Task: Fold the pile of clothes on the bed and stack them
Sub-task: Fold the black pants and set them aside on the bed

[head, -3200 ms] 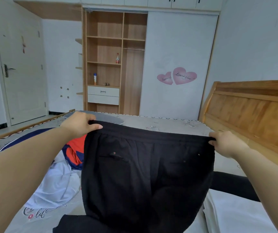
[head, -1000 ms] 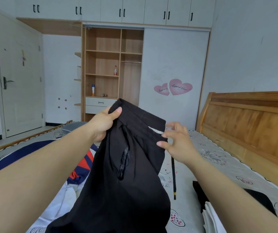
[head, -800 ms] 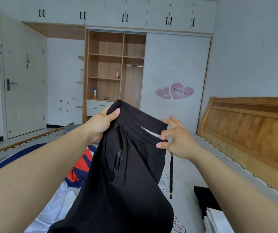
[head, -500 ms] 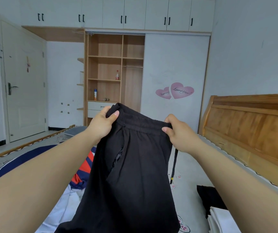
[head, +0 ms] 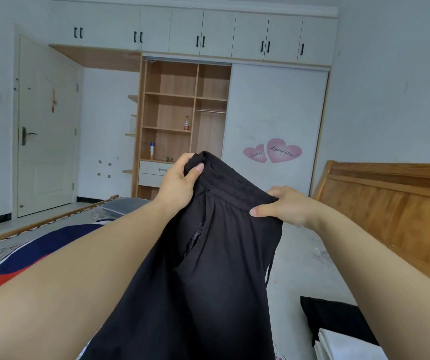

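View: we look out from a head camera, down 2 bare forearms toward a wardrobe wall, with a bed [head: 294,258] beneath them.
Black trousers [head: 208,268]: held up in the air over the middle of the bed, the waistband on top and the cloth hanging down out of view.
Left hand [head: 178,183]: curled round the upper end of the waistband, the thumb pressing on the near face of the cloth.
Right hand [head: 285,205]: gripping the lower end of the waistband, the thumb on the near face and the fingers curled behind.
What has changed: about 3 seconds ago the waistband was stretched wide between our hands. Since then it has been doubled over, so the held edge is now much narrower. One second ago the right hand was loose with fingers spread; it has since closed on the cloth.
What that means: we judge the lengthwise fold is made, and laying the trousers on the bed to fold them shorter comes next.
Folded stack [head: 338,339]: a black piece and a white piece lie near the bed's right edge, at the lower right of the view.
Unfolded pile [head: 14,263]: navy, red and white cloth lies toward the bed's left edge.
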